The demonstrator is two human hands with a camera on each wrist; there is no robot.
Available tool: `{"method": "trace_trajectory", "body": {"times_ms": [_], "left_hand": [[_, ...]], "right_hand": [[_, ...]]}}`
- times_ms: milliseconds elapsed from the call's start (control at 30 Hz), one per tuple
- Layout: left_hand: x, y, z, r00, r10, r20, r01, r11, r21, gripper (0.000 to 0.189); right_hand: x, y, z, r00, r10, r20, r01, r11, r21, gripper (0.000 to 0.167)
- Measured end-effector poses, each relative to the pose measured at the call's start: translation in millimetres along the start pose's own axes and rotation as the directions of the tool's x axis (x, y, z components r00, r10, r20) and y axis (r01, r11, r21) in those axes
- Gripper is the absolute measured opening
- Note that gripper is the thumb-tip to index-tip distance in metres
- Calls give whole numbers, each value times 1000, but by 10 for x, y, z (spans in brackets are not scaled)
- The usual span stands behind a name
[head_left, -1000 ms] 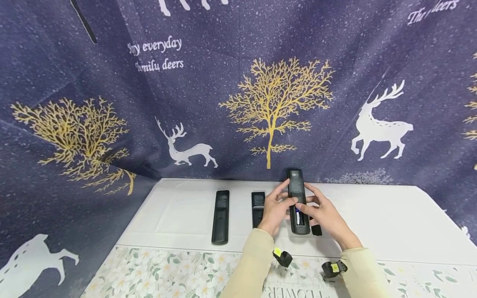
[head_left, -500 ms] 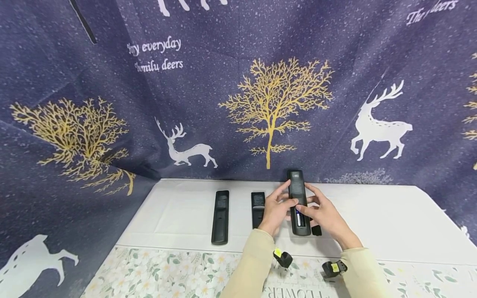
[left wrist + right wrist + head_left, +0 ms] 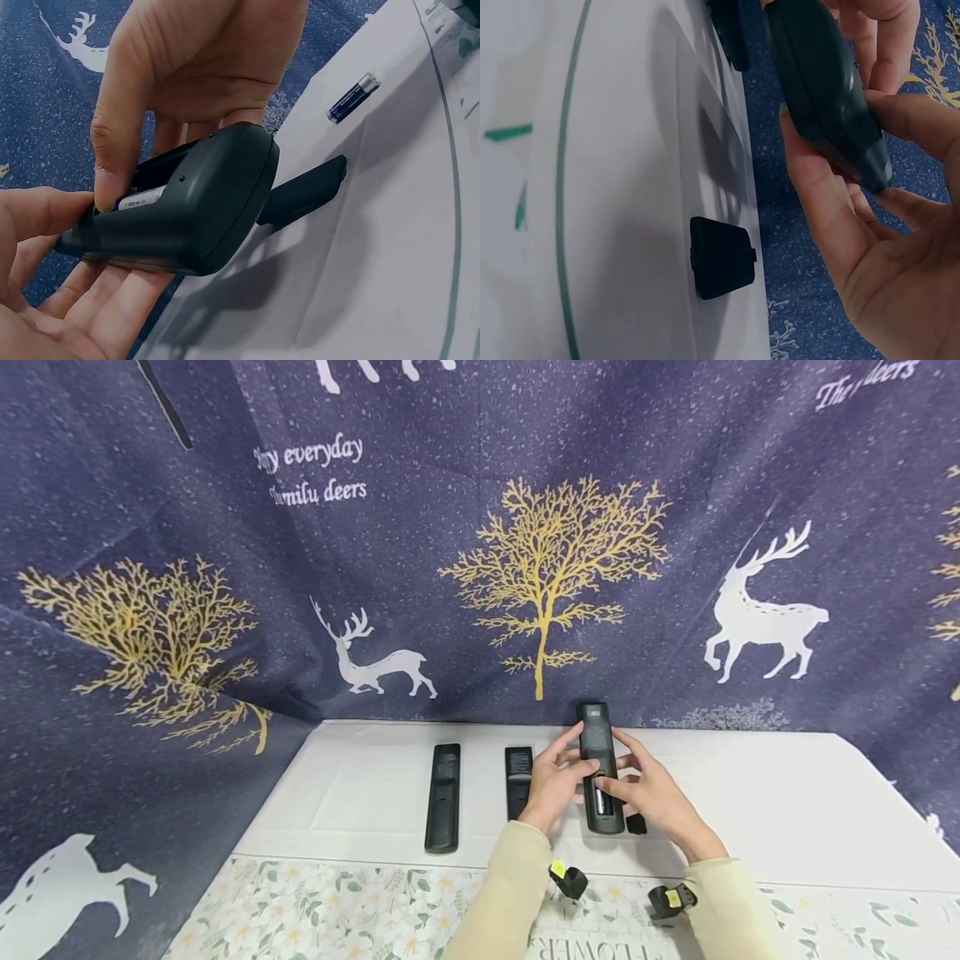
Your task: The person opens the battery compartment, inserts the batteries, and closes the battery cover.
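A black remote control [image 3: 597, 739] is held back side up between both hands, its battery compartment uncovered. My left hand [image 3: 553, 787] grips its left side, the thumb lying across the back just above the compartment. My right hand [image 3: 658, 793] holds the right side with its fingers, while its thumb presses on the upper end of a battery [image 3: 142, 199] in the compartment. Beside that battery, the other slot looks dark in the left wrist view. On the table below lies the black battery cover [image 3: 724, 259], with a loose dark blue battery [image 3: 352, 99] beyond it.
A second black remote [image 3: 443, 797] lies back up on the white table cover [image 3: 360, 793]. Another remote [image 3: 519, 768] sits just left of my left hand, partly hidden by it. A dark blue printed curtain [image 3: 480, 568] hangs behind the table.
My right thumb has shifted slightly down over the battery, covering its blue end. The remote has moved only a little in the hands; the left hand keeps its hold.
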State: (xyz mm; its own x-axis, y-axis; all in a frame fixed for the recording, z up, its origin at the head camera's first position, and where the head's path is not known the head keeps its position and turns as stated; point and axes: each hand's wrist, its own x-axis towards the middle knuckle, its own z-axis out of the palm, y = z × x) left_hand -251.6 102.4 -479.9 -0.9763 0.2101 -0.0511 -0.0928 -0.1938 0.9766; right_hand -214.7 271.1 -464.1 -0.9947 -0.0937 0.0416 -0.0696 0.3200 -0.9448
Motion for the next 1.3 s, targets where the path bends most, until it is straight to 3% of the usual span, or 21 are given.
{"method": "trace_trajectory", "body": {"times_ms": [500, 800, 1000, 1300], "left_hand": [[0, 5, 8, 1000, 21, 12, -20, 1000, -17, 59], [9, -23, 10, 1000, 18, 3, -18, 1000, -23, 60], [9, -47, 31, 999, 34, -3, -34, 999, -21, 61], [29, -41, 24, 1000, 16, -19, -16, 1000, -14, 60]], "right_hand": [[-11, -29, -107, 1000, -12, -5, 12, 1000, 18, 84], [-64, -65, -150, 999, 0, -32, 0, 1000, -20, 72], [-135, -103, -239, 995, -32, -92, 19, 990, -140, 64], [-196, -135, -360, 984, -52, -168, -7, 942, -335, 51]]}}
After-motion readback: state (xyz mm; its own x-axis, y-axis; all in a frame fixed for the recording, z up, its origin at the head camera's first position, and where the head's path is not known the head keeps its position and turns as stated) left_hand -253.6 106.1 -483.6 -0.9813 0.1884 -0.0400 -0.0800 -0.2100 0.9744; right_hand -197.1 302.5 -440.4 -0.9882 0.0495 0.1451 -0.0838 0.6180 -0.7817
